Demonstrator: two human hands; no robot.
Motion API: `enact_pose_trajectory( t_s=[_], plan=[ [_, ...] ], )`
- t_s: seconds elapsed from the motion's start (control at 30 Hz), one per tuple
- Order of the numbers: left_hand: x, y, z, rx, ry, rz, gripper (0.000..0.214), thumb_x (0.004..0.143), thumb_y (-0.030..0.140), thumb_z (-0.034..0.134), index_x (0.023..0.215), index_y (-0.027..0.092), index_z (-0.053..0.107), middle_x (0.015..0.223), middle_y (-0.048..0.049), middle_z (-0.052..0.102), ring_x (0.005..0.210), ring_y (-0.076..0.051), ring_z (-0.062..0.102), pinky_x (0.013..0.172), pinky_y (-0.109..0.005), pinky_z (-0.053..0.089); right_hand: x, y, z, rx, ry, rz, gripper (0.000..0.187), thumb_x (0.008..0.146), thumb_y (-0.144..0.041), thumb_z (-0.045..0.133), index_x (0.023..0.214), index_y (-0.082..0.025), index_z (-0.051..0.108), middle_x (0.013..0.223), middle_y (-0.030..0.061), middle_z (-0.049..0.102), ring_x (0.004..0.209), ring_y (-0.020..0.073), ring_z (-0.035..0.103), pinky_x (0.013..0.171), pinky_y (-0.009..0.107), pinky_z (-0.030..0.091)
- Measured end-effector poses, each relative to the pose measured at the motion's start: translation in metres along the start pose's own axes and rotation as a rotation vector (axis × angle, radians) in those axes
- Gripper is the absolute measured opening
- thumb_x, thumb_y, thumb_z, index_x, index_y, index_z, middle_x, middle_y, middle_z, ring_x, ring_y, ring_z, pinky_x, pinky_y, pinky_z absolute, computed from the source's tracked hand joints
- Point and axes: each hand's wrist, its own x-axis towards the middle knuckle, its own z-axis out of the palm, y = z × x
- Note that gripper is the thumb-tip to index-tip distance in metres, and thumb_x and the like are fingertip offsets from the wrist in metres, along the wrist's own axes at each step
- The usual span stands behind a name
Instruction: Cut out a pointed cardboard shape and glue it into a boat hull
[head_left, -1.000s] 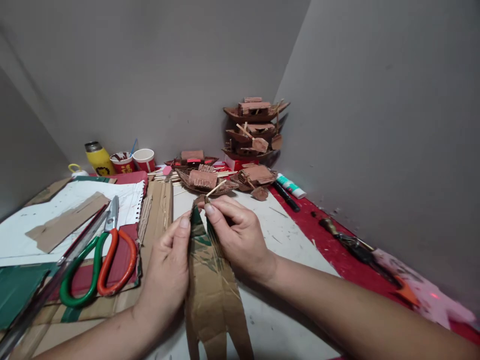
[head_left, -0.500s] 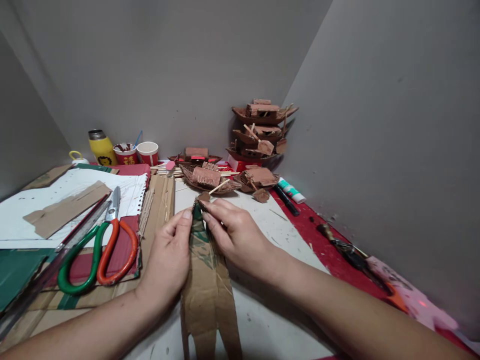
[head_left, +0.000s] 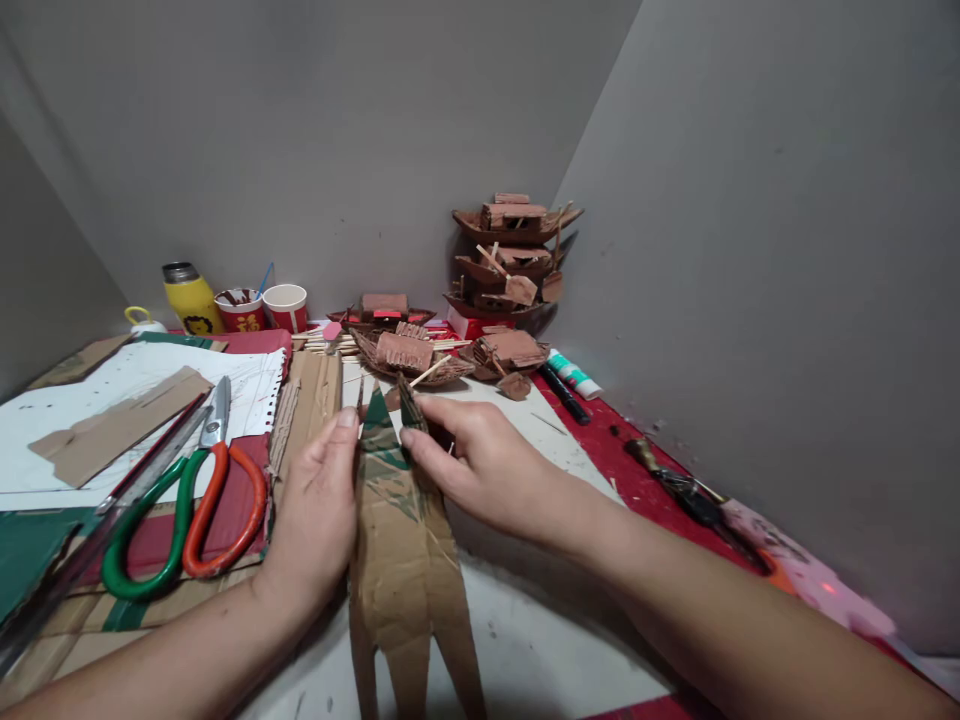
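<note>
A brown cardboard cutout (head_left: 397, 580) with green printing lies lengthwise between my hands, its far end split into pointed flaps and its near end into long strips. My left hand (head_left: 319, 500) holds its left edge near the far end, thumb on top. With thumb and fingers my right hand (head_left: 469, 450) pinches the right-hand flap, which stands raised. The middle green-tipped point lies apart from that flap. Just beyond my fingers sit small brown cardboard boats (head_left: 405, 355), one with a stick paddle.
Scissors (head_left: 199, 500) with green and orange handles lie at left on paper and cardboard, beside a clear ruler (head_left: 97, 540). Cups (head_left: 285, 308) and a yellow bottle (head_left: 193, 300) stand behind. Boats (head_left: 514, 255) are stacked at the back. A hot glue gun (head_left: 817, 585) rests at right.
The pointed flaps at the far end, pressed together before, have come apart. My hands are spread slightly wider, and the view has shifted a little.
</note>
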Motion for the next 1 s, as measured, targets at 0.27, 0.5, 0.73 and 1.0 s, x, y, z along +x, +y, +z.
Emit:
enact_pose_trajectory(
  t_s=[0.27, 0.5, 0.73, 1.0],
  plan=[
    [-0.006, 0.000, 0.004, -0.038, -0.021, -0.002, 0.032, 0.090, 0.045, 0.050, 0.098, 0.022, 0.071, 0.096, -0.0028, 0.073, 0.093, -0.019, 0.064, 0.078, -0.025, 0.049, 0.001, -0.007, -0.013, -0.017, -0.283, 0.085, 0.016, 0.086, -0.012, 0.046, 0.073, -0.015, 0.054, 0.071, 0.0029, 0.060, 0.063, 0.0117, 0.047, 0.058, 0.022, 0.034],
    [-0.002, -0.014, 0.003, -0.066, -0.015, -0.099, 0.031, 0.073, 0.022, 0.068, 0.104, 0.019, 0.064, 0.090, -0.0010, 0.072, 0.082, -0.016, 0.065, 0.074, -0.025, 0.049, 0.000, 0.001, 0.005, -0.118, -0.259, 0.102, 0.013, 0.083, -0.010, 0.046, 0.078, -0.014, 0.057, 0.068, 0.0035, 0.059, 0.058, 0.0116, 0.044, 0.058, 0.024, 0.032],
    [0.007, -0.009, -0.001, -0.055, 0.012, -0.125, 0.039, 0.068, 0.021, 0.069, 0.108, 0.020, 0.064, 0.082, 0.0005, 0.072, 0.069, -0.016, 0.064, 0.068, -0.026, 0.049, 0.006, 0.001, -0.021, 0.077, -0.372, 0.080, 0.013, 0.079, -0.008, 0.049, 0.074, -0.014, 0.059, 0.059, -0.0039, 0.050, 0.053, 0.0085, 0.042, 0.051, 0.021, 0.030],
    [0.006, -0.009, 0.000, -0.052, 0.044, -0.156, 0.038, 0.065, 0.018, 0.068, 0.103, 0.019, 0.066, 0.078, 0.0015, 0.070, 0.065, -0.013, 0.061, 0.061, -0.023, 0.047, 0.005, 0.006, -0.007, 0.179, -0.368, 0.155, 0.022, 0.077, -0.004, 0.044, 0.083, -0.013, 0.063, 0.055, -0.0059, 0.047, 0.050, 0.0082, 0.039, 0.049, 0.022, 0.027]
  ],
)
